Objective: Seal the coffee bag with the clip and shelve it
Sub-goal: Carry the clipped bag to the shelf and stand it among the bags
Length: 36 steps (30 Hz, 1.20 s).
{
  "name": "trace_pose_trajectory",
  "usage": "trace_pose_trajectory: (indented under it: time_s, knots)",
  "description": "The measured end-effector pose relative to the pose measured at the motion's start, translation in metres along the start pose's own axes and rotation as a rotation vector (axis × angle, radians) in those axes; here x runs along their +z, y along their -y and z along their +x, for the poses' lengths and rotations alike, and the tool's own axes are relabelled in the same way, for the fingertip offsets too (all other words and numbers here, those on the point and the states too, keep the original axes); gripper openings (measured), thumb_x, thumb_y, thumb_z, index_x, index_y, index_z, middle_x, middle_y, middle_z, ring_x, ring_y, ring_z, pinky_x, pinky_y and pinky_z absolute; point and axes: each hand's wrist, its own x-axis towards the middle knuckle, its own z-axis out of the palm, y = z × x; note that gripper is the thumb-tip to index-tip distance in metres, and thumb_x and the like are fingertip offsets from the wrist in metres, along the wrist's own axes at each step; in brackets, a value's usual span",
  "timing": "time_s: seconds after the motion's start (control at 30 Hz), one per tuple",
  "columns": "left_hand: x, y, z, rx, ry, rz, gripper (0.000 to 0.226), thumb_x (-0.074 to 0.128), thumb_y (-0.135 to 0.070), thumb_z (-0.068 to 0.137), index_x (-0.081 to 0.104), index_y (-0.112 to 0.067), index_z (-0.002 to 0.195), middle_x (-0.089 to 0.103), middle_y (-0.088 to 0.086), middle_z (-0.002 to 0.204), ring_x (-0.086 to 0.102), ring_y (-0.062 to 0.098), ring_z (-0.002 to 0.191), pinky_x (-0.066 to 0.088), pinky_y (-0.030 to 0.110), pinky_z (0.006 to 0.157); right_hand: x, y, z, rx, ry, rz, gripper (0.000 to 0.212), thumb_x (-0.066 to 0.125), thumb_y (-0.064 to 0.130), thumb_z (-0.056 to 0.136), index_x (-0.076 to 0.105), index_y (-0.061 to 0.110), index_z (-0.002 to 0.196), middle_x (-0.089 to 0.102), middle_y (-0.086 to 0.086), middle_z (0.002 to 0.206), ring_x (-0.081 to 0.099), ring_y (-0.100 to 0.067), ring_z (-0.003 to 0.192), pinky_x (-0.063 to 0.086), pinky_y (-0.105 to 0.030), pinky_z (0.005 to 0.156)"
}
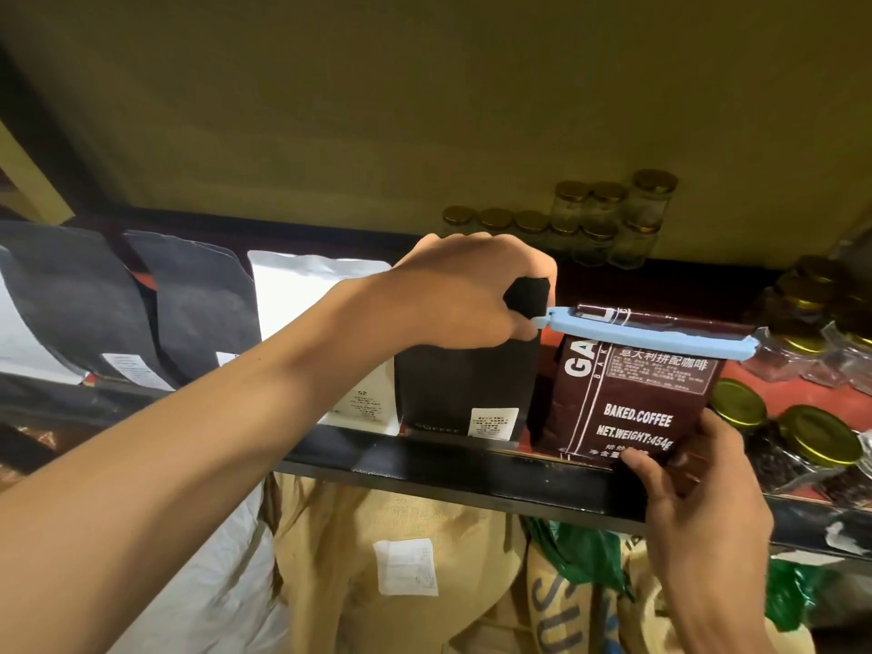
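Observation:
A dark brown coffee bag (pixel 627 394) with white lettering stands at the front edge of the shelf (pixel 472 469), its folded top closed by a light blue clip (pixel 651 335). My right hand (pixel 698 502) grips the bag's lower right corner from below. My left hand (pixel 467 295) reaches across and holds the top of a black bag (pixel 467 389) that stands just left of the brown one, its thumb close to the clip's left end.
On the shelf to the left stand a white bag (pixel 321 299) and dark bags (pixel 203 299). Gold-lidded glass jars (pixel 608 219) fill the back right, more jars (pixel 821 436) the right. Burlap sacks (pixel 424 559) lie below the shelf.

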Motion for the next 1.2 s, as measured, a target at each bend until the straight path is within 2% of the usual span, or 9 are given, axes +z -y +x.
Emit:
trace_pose_trajectory:
  time_s: [0.2,0.3,0.5,0.67,0.8,0.9,0.97,1.07,1.2]
  knots:
    - [-0.003,0.004,0.004,0.028,0.072,-0.060,0.016,0.071,-0.030,0.086,0.066,-0.033,0.102,0.065,-0.010,0.100,0.060,0.011,0.087,0.048,0.028,0.068,0.003,-0.006,0.002,-0.006,0.021,0.016,0.069,0.074,0.018,0.082,0.039,0.014,0.142,0.057,-0.014,0.133,0.056,-0.031,0.118,0.043,-0.050,0.100]
    - [-0.003,0.004,0.005,0.057,0.072,-0.042,0.017,0.070,-0.029,0.087,0.067,-0.033,0.103,0.065,-0.008,0.101,0.057,0.013,0.089,0.045,0.024,0.069,0.005,-0.011,0.002,-0.028,0.009,0.016,0.068,0.074,0.013,0.082,0.041,0.012,0.141,0.057,-0.015,0.130,0.055,-0.032,0.117,0.043,-0.046,0.099]
    - [0.001,0.003,0.004,0.067,0.049,0.084,0.022,0.066,-0.035,0.089,0.061,-0.035,0.111,0.067,-0.009,0.103,0.057,0.017,0.096,0.036,0.035,0.078,0.004,-0.019,0.003,-0.093,0.044,0.013,0.063,0.072,0.019,0.084,0.042,0.018,0.139,0.057,-0.007,0.123,0.056,-0.021,0.108,0.044,-0.040,0.092]
    - [-0.004,0.007,-0.001,0.062,0.070,0.102,0.063,0.069,-0.039,0.087,0.036,-0.045,0.141,0.059,-0.008,0.132,0.054,0.018,0.119,0.034,0.032,0.081,-0.017,-0.011,0.004,-0.080,0.189,0.015,0.068,0.069,0.023,0.086,0.035,0.027,0.145,0.059,0.001,0.130,0.056,-0.018,0.119,0.046,-0.040,0.100]
    - [-0.008,0.018,-0.016,0.097,0.002,0.150,0.083,0.071,-0.044,0.084,0.022,-0.039,0.151,0.046,-0.010,0.149,0.039,0.013,0.136,0.031,0.028,0.103,-0.061,0.017,-0.001,-0.219,0.143,-0.077,0.071,0.064,0.023,0.089,0.027,0.030,0.149,0.054,0.000,0.137,0.053,-0.018,0.123,0.043,-0.036,0.100]
    - [-0.010,0.028,-0.037,0.156,-0.105,0.281,0.085,0.068,-0.049,0.084,0.023,-0.029,0.154,0.038,-0.003,0.155,0.029,0.017,0.142,0.024,0.033,0.115,-0.080,0.058,0.002,-0.436,0.103,-0.279,0.073,0.061,0.035,0.089,0.023,0.027,0.152,0.040,-0.002,0.151,0.035,-0.020,0.139,0.026,-0.033,0.109]
    - [-0.007,0.033,-0.046,0.192,-0.179,0.453,0.090,0.067,-0.057,0.079,0.028,-0.022,0.153,0.037,0.006,0.156,0.024,0.022,0.145,0.022,0.038,0.115,-0.076,0.077,0.009,-0.533,0.149,-0.459,0.077,0.053,0.050,0.090,0.013,0.033,0.154,0.023,-0.002,0.161,0.015,-0.026,0.149,0.014,-0.041,0.116]
    - [-0.005,0.032,-0.060,0.123,-0.146,0.506,0.097,0.062,-0.062,0.080,0.015,-0.024,0.155,0.019,0.012,0.162,0.012,0.028,0.151,0.014,0.044,0.120,-0.062,0.085,0.012,-0.525,0.325,-0.665,0.075,0.038,0.060,0.093,0.000,0.038,0.154,0.011,-0.005,0.165,0.000,-0.033,0.151,0.006,-0.054,0.121]
    - [-0.017,0.022,-0.095,0.059,0.004,0.412,0.093,0.059,-0.054,0.086,0.005,-0.027,0.156,0.000,0.013,0.165,-0.005,0.034,0.151,0.008,0.052,0.122,-0.068,0.095,0.006,-0.450,0.426,-0.727,0.078,0.040,0.058,0.093,-0.005,0.038,0.153,0.000,-0.006,0.165,-0.008,-0.035,0.150,0.003,-0.056,0.121]
